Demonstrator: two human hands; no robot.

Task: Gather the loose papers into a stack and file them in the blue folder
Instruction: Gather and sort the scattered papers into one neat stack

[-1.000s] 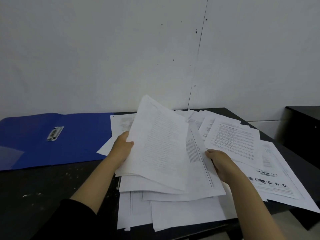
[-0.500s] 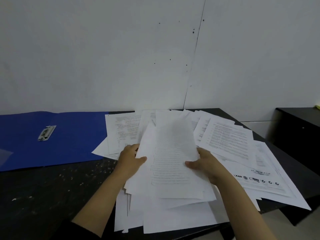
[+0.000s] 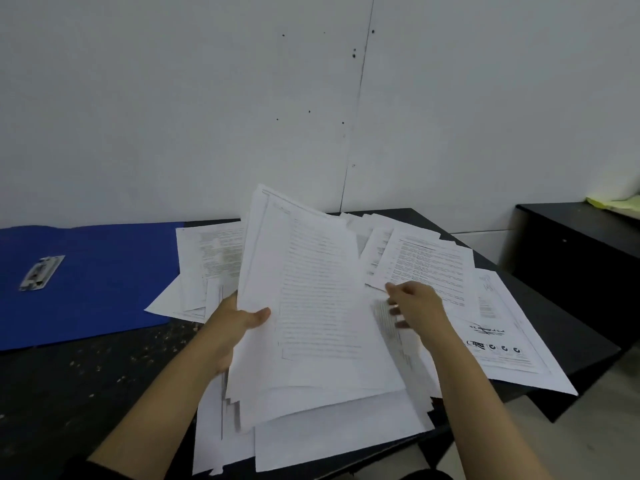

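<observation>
My left hand [image 3: 239, 320] grips the left edge of a fanned bundle of printed papers [image 3: 311, 299], tilted up off the table with its far edge raised. My right hand [image 3: 417, 308] hovers at the bundle's right edge, fingers spread and blurred, holding nothing that I can see. More loose papers [image 3: 429, 268] lie scattered flat on the black table to the right, behind and under the bundle. The blue folder [image 3: 104, 278] lies open and flat at the left, with its metal clip [image 3: 41, 272] showing.
The black table [image 3: 86, 372] ends at a white wall behind. Some sheets [image 3: 329, 441] overhang the table's front edge. A second black cabinet [image 3: 581, 258] stands at the right with a yellow sheet [image 3: 613, 202] on top, across a gap of floor.
The bundle has tilted up higher in my left hand. My right hand has let go of it and moved a little to the right.
</observation>
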